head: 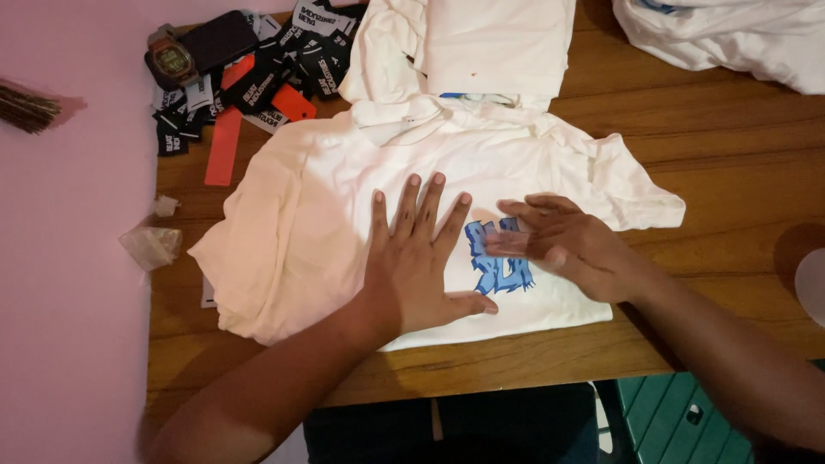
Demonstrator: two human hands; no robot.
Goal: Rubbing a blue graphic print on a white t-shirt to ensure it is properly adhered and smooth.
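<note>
Near edge: we see our two forearms reaching over the near rim of the wooden table (730, 155).
Left hand (417, 258): fingers spread apart, palm pressed flat on the white T-shirt (292, 223); it clamps nothing.
Right hand (563, 245): blurred, fingers loosely open, lying on the shirt just right of the blue print (494, 266) and partly over it; we see nothing gripped.
White T-shirt: spread across the table's middle, front up, sleeves rumpled at left and right.
Far side: a folded white garment (481, 43) touches the shirt's collar; another white cloth (730, 39) lies far right.
Far left: a heap of black and orange tags (258, 86), with a watch (174, 58) and a dark phone (219, 39) on it.
Left margin: a small clear bag (150, 247) at the table's edge.
Risk: in our judgement a sweeping right hand could drag the cloth and set new creases, since only the left palm anchors it; the left sleeve overhangs the edge and may pull the shirt sideways.
</note>
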